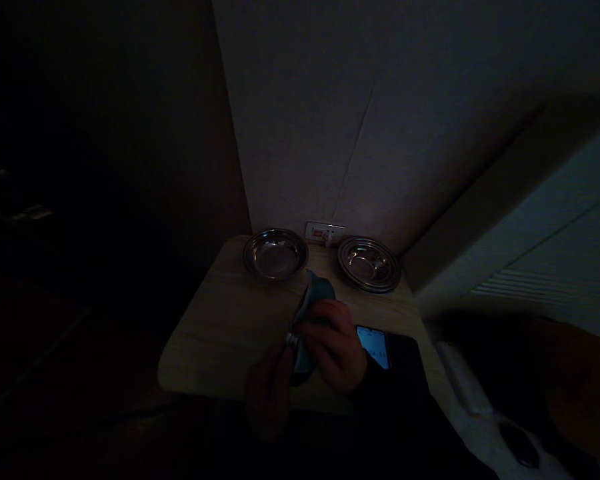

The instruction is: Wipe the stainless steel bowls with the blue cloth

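In dim light, a soft teal piece that looks like a small pouch (320, 288) is held upright over the front of the table. My right hand (335, 343) is closed on its right side, thumb and fingers pinched near its open-looking edge. Just below and to the left, my left hand (270, 383) pinches its lower edge, close to a small pale, shiny bit (291, 339). Whether that bit is a zip pull or something else is too dark to tell. The fingertips of both hands nearly meet there.
The wooden-topped table (205, 333) stands against the wall. A steel bowl (276, 257) lies at the back left, stacked steel bowls (369, 265) at the back right. Between them is a wall socket (325, 233) with a plug. A lit phone (373, 347) lies beside my right hand.
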A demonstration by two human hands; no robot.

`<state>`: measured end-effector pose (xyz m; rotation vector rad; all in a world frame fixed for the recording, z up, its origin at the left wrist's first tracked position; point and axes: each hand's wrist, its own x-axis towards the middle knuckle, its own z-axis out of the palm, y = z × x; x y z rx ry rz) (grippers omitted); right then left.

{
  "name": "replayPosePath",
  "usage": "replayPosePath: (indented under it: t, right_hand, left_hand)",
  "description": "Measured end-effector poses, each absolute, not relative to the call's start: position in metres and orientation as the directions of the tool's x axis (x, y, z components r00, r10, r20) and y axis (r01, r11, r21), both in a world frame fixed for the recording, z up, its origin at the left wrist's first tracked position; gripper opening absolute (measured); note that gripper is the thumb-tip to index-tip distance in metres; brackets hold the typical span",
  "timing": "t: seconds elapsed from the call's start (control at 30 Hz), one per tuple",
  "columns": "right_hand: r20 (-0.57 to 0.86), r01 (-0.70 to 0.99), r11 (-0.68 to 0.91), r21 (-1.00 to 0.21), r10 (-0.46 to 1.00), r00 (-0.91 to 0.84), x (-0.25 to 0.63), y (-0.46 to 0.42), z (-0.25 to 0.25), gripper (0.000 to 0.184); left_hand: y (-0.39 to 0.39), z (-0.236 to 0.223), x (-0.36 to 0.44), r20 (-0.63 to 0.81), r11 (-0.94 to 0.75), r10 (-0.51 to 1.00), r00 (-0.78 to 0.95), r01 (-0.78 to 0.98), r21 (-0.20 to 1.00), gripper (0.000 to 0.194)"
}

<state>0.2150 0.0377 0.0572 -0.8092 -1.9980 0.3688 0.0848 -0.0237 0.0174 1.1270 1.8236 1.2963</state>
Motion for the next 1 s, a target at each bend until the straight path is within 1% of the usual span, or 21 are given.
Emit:
replayPosePath:
  t: [0.03,0.2,0.3,0.37,0.43,0.5,0.53,0.6,0.67,0.8,1.0]
  right_hand:
    - [0.645,0.390,0.731,-0.560,0.680,-0.349,0.214,0.041,0.057,0.023]
    - [0.527,0.347,0.565,-0.749,0.825,-0.206,0.217,0.074,0.045,0.021]
    - [0.515,0.320,0.513,-0.796,0.853,-0.088,0.222,0.078,0.033,0.019]
    - [0.520,0.313,0.506,-0.803,0.853,-0.043,0.225,0.072,0.027,0.018]
    - [0.526,0.315,0.515,-0.798,0.849,-0.055,0.226,0.064,0.025,0.018]
    - [0.529,0.326,0.524,-0.787,0.845,-0.082,0.226,0.058,0.025,0.019]
    - [0.528,0.337,0.525,-0.782,0.845,-0.090,0.225,0.056,0.026,0.019]
    - [0.521,0.358,0.518,-0.777,0.848,-0.095,0.223,0.053,0.028,0.020]
    - [0.507,0.366,0.506,-0.781,0.856,-0.103,0.220,0.049,0.029,0.020]
    - [0.506,0.352,0.508,-0.786,0.856,-0.105,0.217,0.045,0.031,0.021]
    - [0.522,0.385,0.507,-0.771,0.850,-0.074,0.223,0.038,0.034,0.020]
  left_hand:
    - [-0.023,0.018,0.085,-0.018,0.148,0.902,-0.430,0.272,0.951,0.037]
    - [-0.021,0.015,0.077,-0.025,0.155,0.884,-0.467,0.243,0.957,0.032]
    - [-0.028,0.007,0.067,-0.036,0.182,0.861,-0.508,0.241,0.953,0.031]
    - [-0.032,0.006,0.059,-0.061,0.200,0.874,-0.481,0.243,0.949,0.030]
    - [-0.034,0.014,0.051,-0.082,0.199,0.908,-0.412,0.251,0.947,0.029]
    - [-0.033,0.028,0.046,-0.083,0.187,0.926,-0.368,0.257,0.948,0.032]
    - [-0.031,0.036,0.044,-0.101,0.188,0.940,-0.326,0.247,0.951,0.034]
    - [-0.028,0.052,0.043,-0.139,0.212,0.945,-0.295,0.233,0.949,0.037]
    - [-0.025,0.064,0.045,-0.174,0.232,0.957,-0.234,0.249,0.940,0.036]
    - [-0.020,0.069,0.054,-0.166,0.241,0.951,-0.262,0.287,0.927,0.034]
    - [-0.010,0.055,0.066,-0.115,0.197,0.935,-0.336,0.223,0.955,0.041]
